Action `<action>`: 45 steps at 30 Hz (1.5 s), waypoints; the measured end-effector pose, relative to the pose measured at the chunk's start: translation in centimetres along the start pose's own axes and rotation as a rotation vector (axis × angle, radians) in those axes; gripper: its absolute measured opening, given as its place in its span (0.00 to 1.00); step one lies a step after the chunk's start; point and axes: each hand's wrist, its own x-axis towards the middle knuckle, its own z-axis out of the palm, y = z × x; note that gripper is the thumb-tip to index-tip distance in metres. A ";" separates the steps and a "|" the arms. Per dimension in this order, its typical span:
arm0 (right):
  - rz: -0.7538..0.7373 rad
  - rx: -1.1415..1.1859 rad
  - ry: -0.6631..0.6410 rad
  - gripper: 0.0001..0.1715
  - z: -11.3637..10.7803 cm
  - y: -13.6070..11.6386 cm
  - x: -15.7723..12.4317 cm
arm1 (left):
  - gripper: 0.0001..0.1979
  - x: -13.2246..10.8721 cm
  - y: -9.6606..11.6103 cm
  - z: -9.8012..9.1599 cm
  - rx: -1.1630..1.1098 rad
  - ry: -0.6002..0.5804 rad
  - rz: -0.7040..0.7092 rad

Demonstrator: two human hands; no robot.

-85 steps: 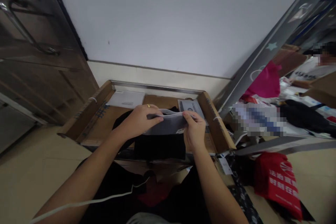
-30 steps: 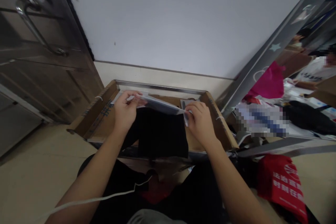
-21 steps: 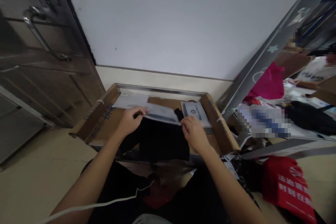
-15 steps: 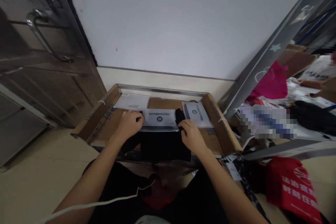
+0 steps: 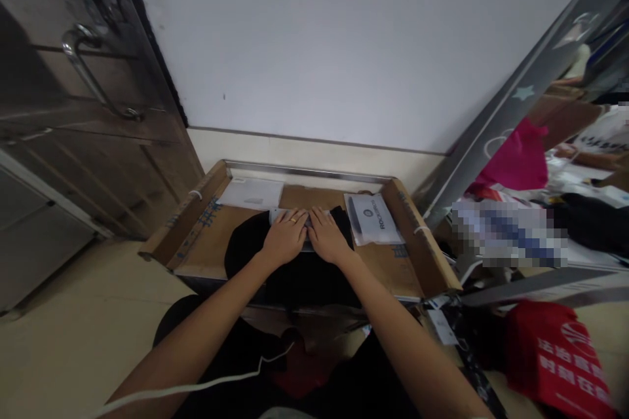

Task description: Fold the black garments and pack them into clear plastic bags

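My left hand lies flat with its fingers stretched out, a ring on one of them. Beside it my right hand presses down in the same way, the fingertips of both nearly meeting. Under them is a frosted plastic bag, mostly hidden by the hands. The bag rests on a black cloth item, whose dark fabric spreads to both sides and hangs toward my lap. All this sits in a shallow cardboard tray.
A second ROCKBROS bag lies at the tray's right, and a white flat packet at its back left. A wooden door stands left. A red bag is on the floor at right, near a cluttered shelf.
Both hands have moved inward from the bag's two ends to its middle and now lie flat over it. More black cloth shows spread out at the left.
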 end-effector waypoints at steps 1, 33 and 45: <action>0.001 -0.008 -0.007 0.34 0.0 0.1 -0.1 | 0.25 -0.2 0.0 0.1 0.002 -0.006 -0.003; 0.056 -0.045 -0.125 0.36 -0.9 -0.5 0.0 | 0.27 -1.2 -0.7 0.1 0.006 -0.066 -0.220; 0.139 -0.068 -0.101 0.36 -0.2 -0.5 -0.3 | 0.27 -1.1 -0.5 0.0 0.033 -0.106 -0.268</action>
